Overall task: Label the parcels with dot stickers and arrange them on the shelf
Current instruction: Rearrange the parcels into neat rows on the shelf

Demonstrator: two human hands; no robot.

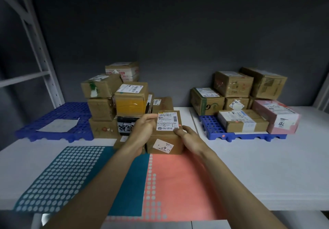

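Sticker step under way — a pink dot goes onto a parcel.

The left hand point(142, 131) grips the parcel point(166, 132) upright at the desk point(249, 166) middle; the right hand point(187, 136) pinches its label corner by the dot point(180, 125) — next, probably shelving it on the right-hand pallet point(211, 127).

A handwritten "110" marks the white label point(283, 123) on the pink parcel point(272, 111) to my right; large black brush characters on a black-and-white box point(125, 126) stay unreadable.
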